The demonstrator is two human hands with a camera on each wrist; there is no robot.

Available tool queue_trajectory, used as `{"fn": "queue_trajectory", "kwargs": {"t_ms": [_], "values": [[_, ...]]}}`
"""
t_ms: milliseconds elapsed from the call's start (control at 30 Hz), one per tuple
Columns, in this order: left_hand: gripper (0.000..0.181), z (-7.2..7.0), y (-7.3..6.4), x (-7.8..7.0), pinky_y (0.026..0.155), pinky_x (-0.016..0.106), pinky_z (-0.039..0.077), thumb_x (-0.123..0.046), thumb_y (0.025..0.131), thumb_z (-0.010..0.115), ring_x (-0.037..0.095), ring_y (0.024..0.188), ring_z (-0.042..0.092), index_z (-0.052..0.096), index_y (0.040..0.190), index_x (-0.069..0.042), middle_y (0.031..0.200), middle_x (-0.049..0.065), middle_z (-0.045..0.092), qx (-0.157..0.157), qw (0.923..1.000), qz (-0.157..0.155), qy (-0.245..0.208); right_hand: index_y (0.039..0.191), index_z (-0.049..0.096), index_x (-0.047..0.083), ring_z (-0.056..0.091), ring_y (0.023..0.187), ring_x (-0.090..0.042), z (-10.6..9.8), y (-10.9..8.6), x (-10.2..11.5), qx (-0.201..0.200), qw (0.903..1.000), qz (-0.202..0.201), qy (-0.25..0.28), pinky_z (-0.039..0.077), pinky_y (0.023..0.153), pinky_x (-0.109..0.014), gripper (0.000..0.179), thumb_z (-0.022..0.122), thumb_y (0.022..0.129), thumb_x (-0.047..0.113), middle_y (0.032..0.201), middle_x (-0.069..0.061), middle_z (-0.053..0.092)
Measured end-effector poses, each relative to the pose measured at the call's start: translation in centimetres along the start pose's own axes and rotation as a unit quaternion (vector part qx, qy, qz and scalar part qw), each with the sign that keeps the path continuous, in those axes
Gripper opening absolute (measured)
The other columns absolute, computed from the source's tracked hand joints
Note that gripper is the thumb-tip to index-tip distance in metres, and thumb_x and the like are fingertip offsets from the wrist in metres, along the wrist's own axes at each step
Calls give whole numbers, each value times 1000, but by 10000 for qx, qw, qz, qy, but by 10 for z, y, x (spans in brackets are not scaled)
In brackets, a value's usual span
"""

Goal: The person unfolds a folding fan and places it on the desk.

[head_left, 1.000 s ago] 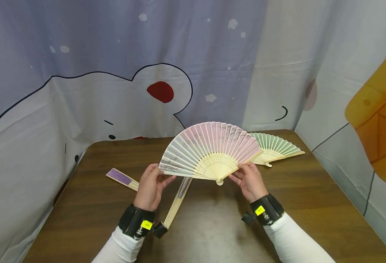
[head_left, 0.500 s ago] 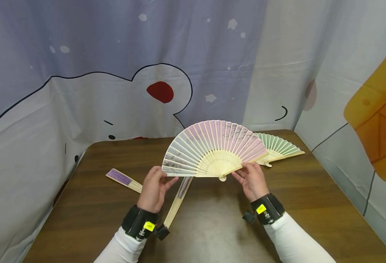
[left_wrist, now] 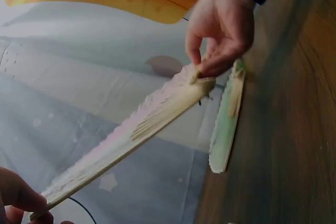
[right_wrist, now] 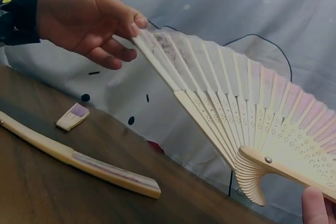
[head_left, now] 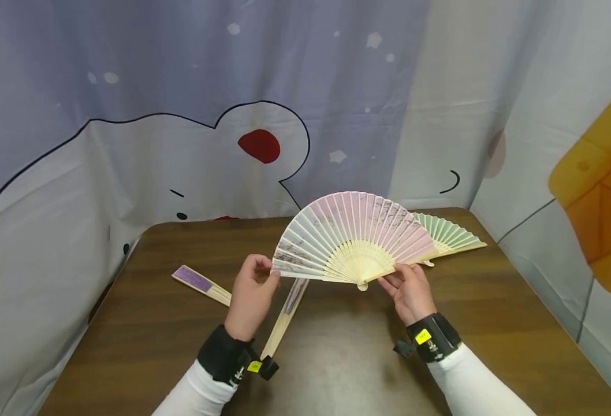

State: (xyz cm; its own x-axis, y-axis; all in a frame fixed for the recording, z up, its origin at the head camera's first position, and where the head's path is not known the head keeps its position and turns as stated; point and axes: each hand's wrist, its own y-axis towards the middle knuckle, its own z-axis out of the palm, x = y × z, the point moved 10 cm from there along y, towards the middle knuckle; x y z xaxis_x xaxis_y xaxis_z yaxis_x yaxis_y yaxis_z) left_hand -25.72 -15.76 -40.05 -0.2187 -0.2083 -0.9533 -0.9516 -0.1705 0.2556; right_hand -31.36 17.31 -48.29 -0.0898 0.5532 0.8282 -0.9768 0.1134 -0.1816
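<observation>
A folding fan [head_left: 357, 231], pink shading to grey-white with pale pierced ribs, is spread wide above the table. My left hand [head_left: 252, 297] pinches its left outer rib near the tip between thumb and fingers. The right outer rib is pinched by my right hand [head_left: 409, 292], a little out from the pivot. In the right wrist view, the fan's pivot rivet and fanned rib ends show clearly, and my left hand [right_wrist: 89, 27] grips the far corner. The left wrist view shows the fan nearly edge-on, with my right hand [left_wrist: 223, 30] at its upper end.
An open green fan [head_left: 448, 232] lies at the back right, partly behind the pink one. Two folded fans lie on the wooden table [head_left: 347, 358]: a purple one [head_left: 196, 280] at the left and a greyish one [head_left: 284, 320] near my left wrist. A patterned curtain [head_left: 347, 104] hangs behind.
The spread fan and both hands have shifted slightly to the right, partly with the whole view. My left hand has turned, its thumb now closer to the fan's corner.
</observation>
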Motion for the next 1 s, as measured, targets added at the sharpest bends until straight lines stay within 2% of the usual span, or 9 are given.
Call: {"fn": "queue_trajectory", "kwargs": {"t_ms": [133,233,333,467,600,700,767,867,1000], "values": [[13,17,-5,-7,74,32,50,-7,93,65,21,89,60,56,103,-9,101,7,59,322,9965,264,727,109,39,11,69,83,-14,-23,-8,6,-161,9998,-29,-57,58,77,-30,6,42,105,8,97,0,66],[9,35,-13,-12,73,33,51,-12,94,66,15,85,58,65,103,-13,100,0,60,717,9859,600,1389,110,38,11,70,85,-13,-44,-17,9,-274,9996,-34,-99,58,77,-29,7,42,105,9,98,0,66],[14,54,-24,-15,77,34,52,-18,95,66,11,89,58,73,107,-16,103,-5,62,1122,9664,985,2094,109,36,11,69,86,-13,-68,-27,12,-348,9993,-13,-158,58,77,-29,6,42,106,9,98,1,65],[21,80,-39,-10,83,36,51,-26,96,64,13,97,60,74,113,-18,106,-5,63,1760,9356,1285,2777,105,36,10,69,87,-13,-97,-39,15,-398,9988,3,-284,58,79,-29,7,42,106,10,97,2,65],[25,104,-56,0,86,38,50,-30,96,64,19,101,61,73,116,-17,107,-2,64,2397,9062,1430,3177,99,36,10,69,86,-12,-119,-50,21,-374,9986,-45,-381,58,79,-30,10,44,106,11,94,3,65],[27,118,-66,8,89,39,48,-34,96,64,21,102,61,72,116,-18,108,-2,65,2767,8907,1392,3327,98,38,10,69,86,-13,-132,-56,26,-305,9986,-101,-410,58,79,-30,11,46,105,11,94,2,65],[27,125,-71,13,89,40,47,-36,95,64,19,101,61,71,115,-20,109,-3,65,2946,8825,1340,3413,96,40,10,69,85,-13,-140,-61,30,-302,9985,-127,-447,58,79,-31,11,47,105,12,94,2,64],[27,135,-77,17,88,40,46,-39,94,65,17,100,60,70,114,-21,108,-5,65,3143,8742,1309,3463,97,43,10,68,85,-12,-151,-67,35,-333,9978,-131,-561,58,79,-30,10,48,104,11,95,2,62],[27,148,-86,23,83,37,46,-41,93,66,12,93,58,70,111,-21,100,-7,64,3457,8626,1243,3478,96,43,7,66,81,-12,-164,-74,42,-443,9939,-141,-996,58,78,-30,10,48,104,10,93,0,59]]}}
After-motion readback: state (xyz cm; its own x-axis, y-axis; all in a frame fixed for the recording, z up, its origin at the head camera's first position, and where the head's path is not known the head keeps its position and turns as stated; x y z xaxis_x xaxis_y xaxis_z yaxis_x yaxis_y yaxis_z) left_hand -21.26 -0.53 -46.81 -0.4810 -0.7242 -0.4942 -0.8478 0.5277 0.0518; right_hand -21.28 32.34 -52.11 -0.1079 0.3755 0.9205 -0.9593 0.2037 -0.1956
